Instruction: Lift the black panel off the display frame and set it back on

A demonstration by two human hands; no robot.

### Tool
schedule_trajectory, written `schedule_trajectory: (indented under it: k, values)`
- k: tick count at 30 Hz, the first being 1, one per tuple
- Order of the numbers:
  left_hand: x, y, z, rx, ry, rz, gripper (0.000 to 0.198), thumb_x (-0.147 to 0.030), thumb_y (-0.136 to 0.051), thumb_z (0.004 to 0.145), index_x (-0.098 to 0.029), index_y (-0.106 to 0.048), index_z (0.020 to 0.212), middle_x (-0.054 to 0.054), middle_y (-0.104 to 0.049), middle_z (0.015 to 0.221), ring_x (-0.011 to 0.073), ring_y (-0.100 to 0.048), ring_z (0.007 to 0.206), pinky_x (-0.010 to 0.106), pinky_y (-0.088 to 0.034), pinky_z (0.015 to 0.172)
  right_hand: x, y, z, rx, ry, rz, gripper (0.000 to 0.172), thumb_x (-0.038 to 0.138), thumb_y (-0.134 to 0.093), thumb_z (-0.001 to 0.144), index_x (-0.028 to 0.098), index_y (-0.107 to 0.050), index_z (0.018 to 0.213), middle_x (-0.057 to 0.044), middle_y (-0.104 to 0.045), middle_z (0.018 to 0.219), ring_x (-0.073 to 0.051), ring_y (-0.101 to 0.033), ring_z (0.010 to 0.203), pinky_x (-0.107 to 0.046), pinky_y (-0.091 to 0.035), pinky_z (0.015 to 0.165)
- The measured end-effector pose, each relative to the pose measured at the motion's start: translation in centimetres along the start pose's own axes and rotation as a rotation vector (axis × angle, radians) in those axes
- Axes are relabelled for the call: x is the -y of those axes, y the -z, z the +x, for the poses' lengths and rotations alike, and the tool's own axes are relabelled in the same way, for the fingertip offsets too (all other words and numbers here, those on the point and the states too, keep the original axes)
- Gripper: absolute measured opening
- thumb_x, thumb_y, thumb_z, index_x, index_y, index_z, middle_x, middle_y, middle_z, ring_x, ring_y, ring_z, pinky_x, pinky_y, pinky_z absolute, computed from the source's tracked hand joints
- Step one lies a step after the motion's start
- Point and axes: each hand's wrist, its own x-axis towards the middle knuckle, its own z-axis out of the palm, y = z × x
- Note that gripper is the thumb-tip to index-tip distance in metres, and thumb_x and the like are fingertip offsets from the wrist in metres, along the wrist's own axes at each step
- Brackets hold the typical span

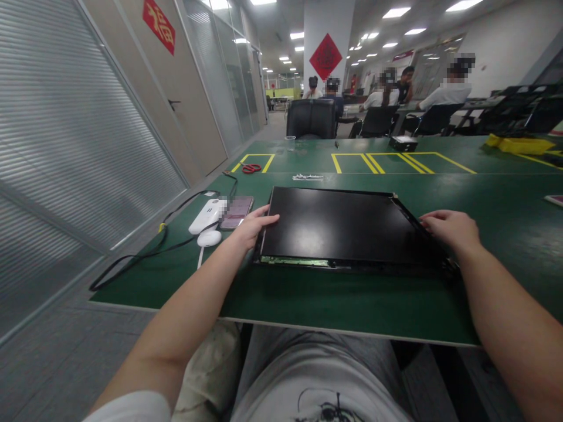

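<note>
A black laptop screen panel [338, 225] lies face up in its black lid on the green table. A strip of green circuit board [294, 261] shows along its near edge. My left hand [253, 227] grips the panel's left side, the thumb resting on the face and the other fingers partly hidden beyond the edge. At the right side, my right hand [455, 230] has its fingertips pinched on the thin black edge of the lid [417, 228]. Whether those fingertips hold the lid or a separate trim piece cannot be made out.
Left of the panel are a phone [237, 212], a white device [206, 217], a round white case [209, 238] and a black cable [127, 258]. Red scissors [251, 169], small white pieces [308, 177], a plastic cup [290, 142] and a black box [403, 143] lie farther back. People sit beyond.
</note>
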Motion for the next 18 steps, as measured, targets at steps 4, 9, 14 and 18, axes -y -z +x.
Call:
schedule_trajectory:
  k: [4, 9, 14, 18]
  values:
    - [0.0, -0.1, -0.2, 0.013, -0.027, 0.010, 0.066, -0.003, -0.079, 0.066, -0.016, -0.067, 0.129, 0.009, -0.080, 0.092, 0.0221, -0.075, 0.069, 0.034, -0.062, 0.066, 1.3, 0.7, -0.8, 0.041, -0.096, 0.000, 0.033, 0.043, -0.060, 0.072, 0.028, -0.082, 0.092, -0.007, -0.077, 0.096, -0.027, -0.067, 0.086, -0.037, -0.049, 0.075]
    - [-0.1, -0.3, -0.6, 0.037, -0.077, -0.005, 0.069, -0.002, -0.077, 0.067, -0.018, -0.065, 0.133, 0.009, -0.080, 0.096, 0.0231, -0.076, 0.079, 0.034, -0.062, 0.069, 1.7, 1.0, -1.1, 0.054, -0.095, 0.007, 0.032, 0.041, -0.060, 0.073, 0.028, -0.082, 0.092, -0.006, -0.077, 0.097, -0.026, -0.066, 0.088, -0.036, -0.049, 0.078]
    - [-0.1, -0.2, -0.5, 0.036, -0.112, 0.001, 0.066, -0.003, -0.078, 0.065, -0.018, -0.068, 0.128, 0.009, -0.079, 0.102, 0.0231, -0.076, 0.088, 0.031, -0.062, 0.074, 1.9, 1.1, -1.2, 0.067, -0.095, 0.015, 0.031, 0.041, -0.060, 0.075, 0.028, -0.082, 0.093, -0.007, -0.076, 0.100, -0.025, -0.065, 0.088, -0.035, -0.049, 0.079]
    - [-0.1, 0.0, -0.3, 0.081, -0.160, 0.014, 0.064, -0.004, -0.079, 0.062, -0.016, -0.070, 0.124, 0.010, -0.078, 0.111, 0.0238, -0.075, 0.094, 0.031, -0.061, 0.078, 2.4, 1.2, -1.5, 0.097, -0.108, 0.029, 0.033, 0.039, -0.059, 0.077, 0.027, -0.082, 0.098, -0.006, -0.076, 0.104, -0.024, -0.065, 0.091, -0.034, -0.048, 0.081]
